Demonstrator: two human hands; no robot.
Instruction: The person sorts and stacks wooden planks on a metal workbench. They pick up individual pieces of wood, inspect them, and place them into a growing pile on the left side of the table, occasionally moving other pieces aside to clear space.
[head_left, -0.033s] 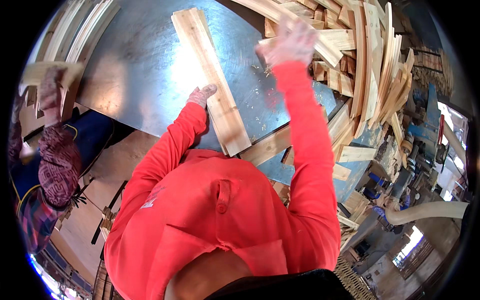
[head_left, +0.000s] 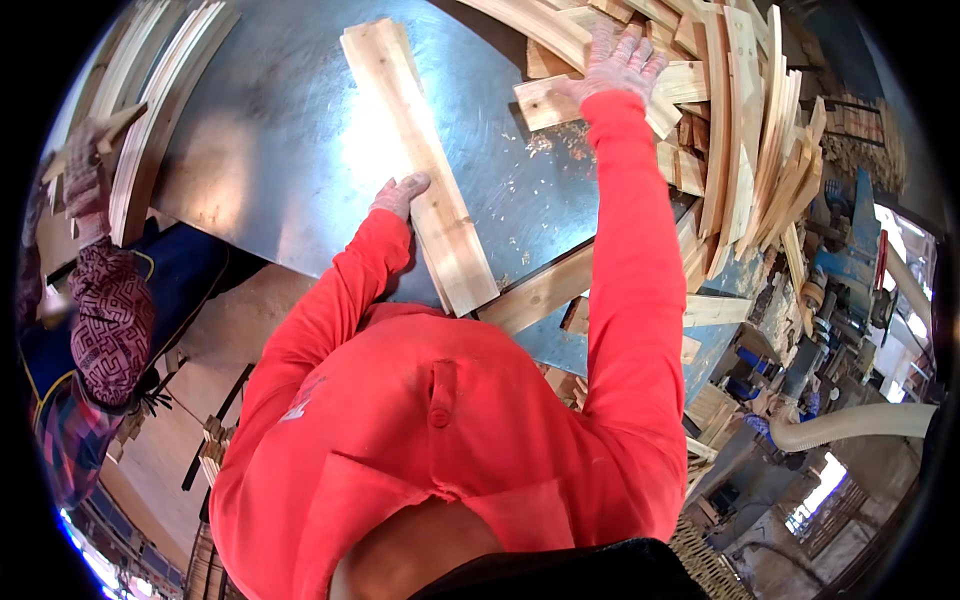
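Note:
A pale wooden board (head_left: 445, 205) lies lengthwise in front of me on the shiny metal table, with another board edge showing under it. My left hand (head_left: 400, 194) grips its left edge, thumb on top; the other fingers are mostly hidden. Farther off to the right, my right hand (head_left: 622, 68) is palm down with fingers spread. It rests over a long plank (head_left: 548, 32) and a short wooden piece (head_left: 548, 103) at the near side of the wood pile, and appears to touch them without closing round either.
The metal table (head_left: 270, 110) bears scattered wood chips. A heap of offcuts and long strips (head_left: 742, 130) fills the right side. Long boards (head_left: 170, 110) are stacked at far left, where a co-worker's gloved hand (head_left: 88, 185) holds a wood piece. A ribbed hose (head_left: 850, 425) stands lower right.
My right hand has moved slightly right, from a blurred sweep to a spread, steady pose. The short piece below it has shifted nearer. The co-worker's wood piece has tilted.

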